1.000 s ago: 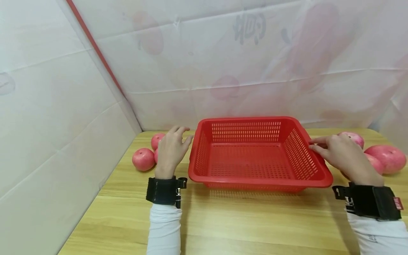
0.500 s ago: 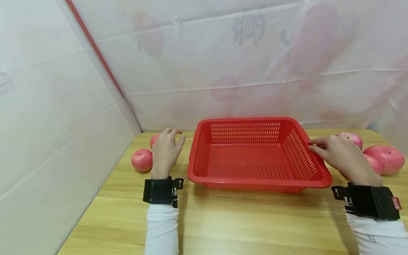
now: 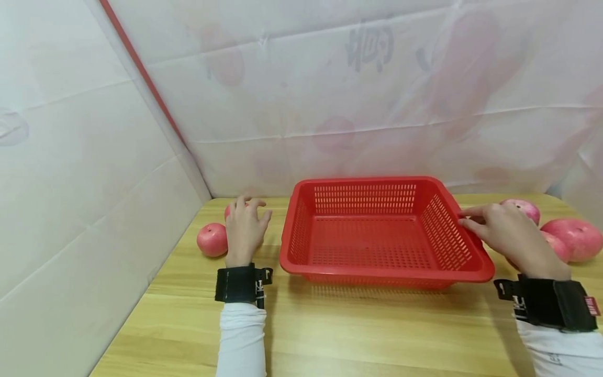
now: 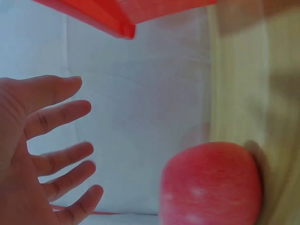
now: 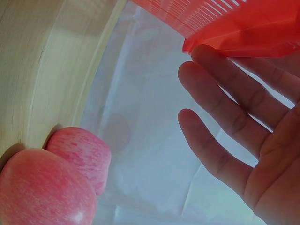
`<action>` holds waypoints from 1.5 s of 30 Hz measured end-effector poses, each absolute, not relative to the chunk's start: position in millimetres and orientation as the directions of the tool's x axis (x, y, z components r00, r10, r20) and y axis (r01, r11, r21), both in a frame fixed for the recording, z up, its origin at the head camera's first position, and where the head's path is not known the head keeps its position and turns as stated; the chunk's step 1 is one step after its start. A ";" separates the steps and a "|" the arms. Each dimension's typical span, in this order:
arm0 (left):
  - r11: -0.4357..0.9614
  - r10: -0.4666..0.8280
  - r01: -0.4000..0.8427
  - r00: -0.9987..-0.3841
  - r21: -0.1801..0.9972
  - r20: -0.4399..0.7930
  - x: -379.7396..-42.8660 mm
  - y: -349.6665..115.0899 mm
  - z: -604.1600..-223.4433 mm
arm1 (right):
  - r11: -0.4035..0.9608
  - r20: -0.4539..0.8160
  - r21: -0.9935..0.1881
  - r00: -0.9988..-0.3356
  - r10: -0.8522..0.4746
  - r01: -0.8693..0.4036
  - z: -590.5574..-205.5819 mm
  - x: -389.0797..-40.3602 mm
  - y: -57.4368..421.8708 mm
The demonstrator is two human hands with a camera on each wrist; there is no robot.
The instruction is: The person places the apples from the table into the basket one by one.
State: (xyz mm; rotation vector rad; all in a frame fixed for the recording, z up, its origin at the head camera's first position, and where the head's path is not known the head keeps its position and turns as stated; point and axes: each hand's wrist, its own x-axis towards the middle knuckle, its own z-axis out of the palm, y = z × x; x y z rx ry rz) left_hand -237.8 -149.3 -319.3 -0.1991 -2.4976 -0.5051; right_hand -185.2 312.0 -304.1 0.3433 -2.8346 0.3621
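A red plastic basket [image 3: 367, 275] with slotted walls stands on the wooden table. My right hand [image 3: 513, 238] is at its right rim, thumb and forefinger pinching the edge; in the right wrist view the other fingers [image 5: 220, 154] reach out below the rim, and the thumb is hidden. Left of the basket, my left hand [image 3: 246, 233] hovers over a group of apples with fingers spread and holding nothing. One red apple [image 3: 212, 240] shows beside that hand, and another is mostly covered by it. The left wrist view has a large apple [image 4: 213, 185] apart from the fingertips.
Several apples [image 3: 572, 240] lie to the right of the basket, partly behind my right hand. White printed sheeting [image 3: 292, 104] walls off the back and left of the table [image 3: 358, 335]. Each wrist wears a black strap [image 3: 237, 284].
My left hand has moved left, away from the basket's left rim, to over the apples. My right hand stays at the right rim, and the basket has not visibly moved.
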 end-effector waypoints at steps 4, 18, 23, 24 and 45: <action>0.922 -0.003 0.202 -0.849 0.330 0.529 -240.9 -151.7 -327.0 | 0.938 0.284 -0.218 -0.937 -0.204 -0.270 -305.6 -185.9 312.7; 0.932 -0.050 0.087 -0.931 0.352 0.361 -244.6 -156.2 -343.0 | 0.940 0.257 -0.229 -0.947 -0.193 -0.254 -308.7 -183.0 313.0; 0.925 -0.063 0.057 -0.952 0.375 0.300 -245.7 -155.9 -343.8 | 0.941 0.269 -0.214 -0.942 -0.202 -0.263 -308.0 -184.0 313.7; 0.924 -0.067 0.048 -0.956 0.379 0.284 -245.9 -155.7 -344.3 | 0.941 0.269 -0.215 -0.942 -0.200 -0.261 -307.7 -183.7 313.7; 0.913 -0.111 -0.023 -0.974 0.408 0.196 -250.0 -162.6 -355.5 | 0.939 0.300 -0.183 -0.926 -0.229 -0.292 -305.2 -186.4 313.1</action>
